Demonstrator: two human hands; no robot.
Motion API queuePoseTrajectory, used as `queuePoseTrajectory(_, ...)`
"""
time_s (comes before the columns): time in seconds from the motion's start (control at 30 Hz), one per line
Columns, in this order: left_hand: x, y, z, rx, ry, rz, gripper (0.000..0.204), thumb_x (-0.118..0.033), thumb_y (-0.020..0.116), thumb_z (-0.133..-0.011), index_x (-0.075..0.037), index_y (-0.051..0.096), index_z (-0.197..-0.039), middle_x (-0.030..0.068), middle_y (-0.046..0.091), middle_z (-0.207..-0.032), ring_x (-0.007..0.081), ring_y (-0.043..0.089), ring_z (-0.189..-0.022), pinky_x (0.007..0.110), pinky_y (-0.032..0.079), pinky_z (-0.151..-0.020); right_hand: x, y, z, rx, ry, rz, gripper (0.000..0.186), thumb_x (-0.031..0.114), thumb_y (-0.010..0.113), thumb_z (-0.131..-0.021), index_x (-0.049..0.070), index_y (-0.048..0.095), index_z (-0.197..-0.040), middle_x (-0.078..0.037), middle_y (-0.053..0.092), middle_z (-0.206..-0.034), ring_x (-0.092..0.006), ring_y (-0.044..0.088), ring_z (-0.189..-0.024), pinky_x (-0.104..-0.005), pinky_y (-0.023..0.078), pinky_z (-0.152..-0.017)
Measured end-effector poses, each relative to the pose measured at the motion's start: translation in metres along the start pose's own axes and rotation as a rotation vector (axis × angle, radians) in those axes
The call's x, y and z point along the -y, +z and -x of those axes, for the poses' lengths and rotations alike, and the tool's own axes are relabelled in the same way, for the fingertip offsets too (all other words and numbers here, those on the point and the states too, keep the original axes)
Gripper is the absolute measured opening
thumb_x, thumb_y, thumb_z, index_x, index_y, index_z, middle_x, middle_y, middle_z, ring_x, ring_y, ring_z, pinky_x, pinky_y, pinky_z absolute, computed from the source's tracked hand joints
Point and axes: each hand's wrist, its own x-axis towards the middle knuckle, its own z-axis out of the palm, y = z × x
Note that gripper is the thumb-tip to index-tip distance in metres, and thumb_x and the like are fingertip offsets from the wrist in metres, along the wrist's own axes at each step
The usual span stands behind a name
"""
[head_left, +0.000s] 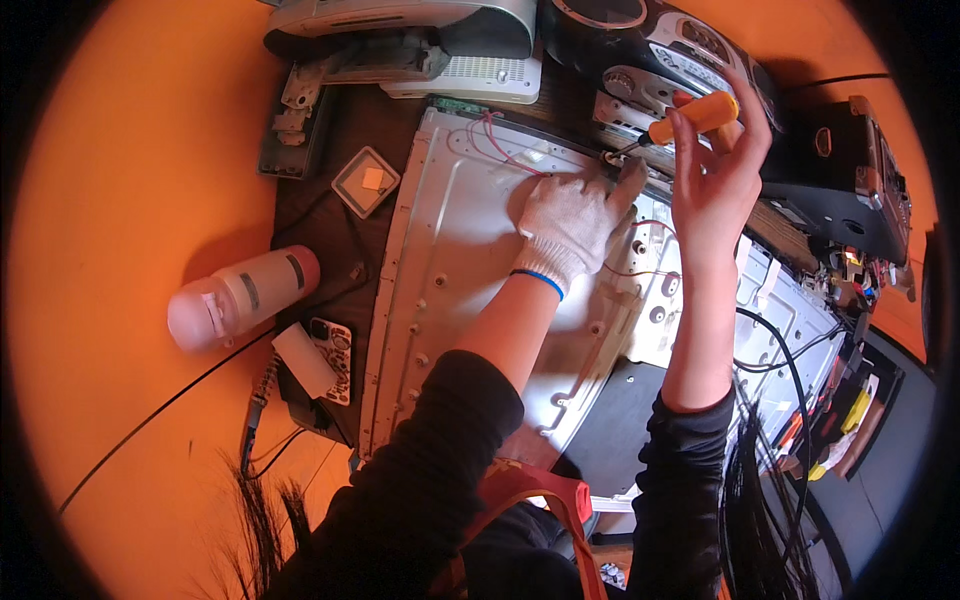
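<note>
A large silvery metal panel (480, 230) with raised studs and thin pink wires (492, 135) lies before me. My left hand (570, 225), in a pale knitted glove with a blue cuff edge, rests on its far part. The thumb is spread from the fingers, which point to the panel's far edge; their tips are partly hidden. My bare right hand (718, 185) is raised to the right of it, closed on a screwdriver (710, 113) with a yellow-orange handle. The screwdriver tilts down leftward, its tip by the panel's far edge, close to the gloved fingers.
A pink-white bottle (245, 295), a patterned phone (332, 358) and a small square box (366, 182) lie left of the panel. Grey appliance casings (460, 30), a stereo (640, 50) and a black speaker-like box (840, 190) stand beyond. A black cable (795, 365) loops at right.
</note>
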Motion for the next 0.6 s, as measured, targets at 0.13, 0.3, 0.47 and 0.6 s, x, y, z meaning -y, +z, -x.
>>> queuePoseTrajectory(0.13, -0.002, 0.005, 0.001, -0.061, -0.012, 0.051, 0.059, -0.038, 0.059, -0.084, -0.018, 0.040, -0.137, 0.0124, 0.066, -0.087, 0.0278, 0.066, -0.079, 0.042, 0.052, -0.068, -0.004, -0.006, -0.006, 0.043, -0.107, 0.051, 0.046, 0.001, 0.059, -0.089, 0.009, 0.045, -0.133, -0.014, 0.058, -0.124, -0.0254, 0.062, -0.107, -0.0336, 0.055, -0.081)
queuePoseTrajectory(0.3, -0.003, 0.009, 0.002, -0.031, -0.045, 0.030, 0.058, -0.041, 0.059, -0.084, -0.021, 0.042, -0.136, 0.0112, 0.065, -0.087, 0.0258, 0.066, -0.078, 0.043, 0.050, -0.067, -0.008, -0.003, 0.000, 0.030, -0.124, -0.096, 0.050, 0.002, 0.067, -0.084, 0.009, 0.050, -0.131, -0.014, 0.059, -0.124, -0.0263, 0.065, -0.102, -0.0317, 0.055, -0.080)
queuePoseTrajectory(0.47, -0.001, 0.011, 0.004, -0.026, -0.034, 0.027, 0.056, -0.040, 0.060, -0.083, -0.021, 0.045, -0.134, 0.0097, 0.063, -0.085, 0.0253, 0.065, -0.079, 0.044, 0.048, -0.066, -0.005, 0.004, 0.000, -0.100, -0.221, -0.079, 0.042, 0.003, 0.070, -0.082, 0.005, 0.058, -0.122, -0.010, 0.063, -0.117, -0.0189, 0.066, -0.094, -0.0284, 0.055, -0.079)
queuePoseTrajectory(0.6, -0.002, 0.009, 0.002, -0.038, -0.027, 0.017, 0.051, -0.036, 0.059, -0.083, -0.017, 0.047, -0.129, 0.0107, 0.064, -0.085, 0.0258, 0.066, -0.077, 0.042, 0.049, -0.063, -0.005, -0.001, -0.004, -0.089, -0.128, -0.052, 0.036, 0.003, 0.064, -0.087, 0.004, 0.056, -0.122, -0.012, 0.062, -0.115, -0.0203, 0.067, -0.096, -0.0280, 0.055, -0.078)
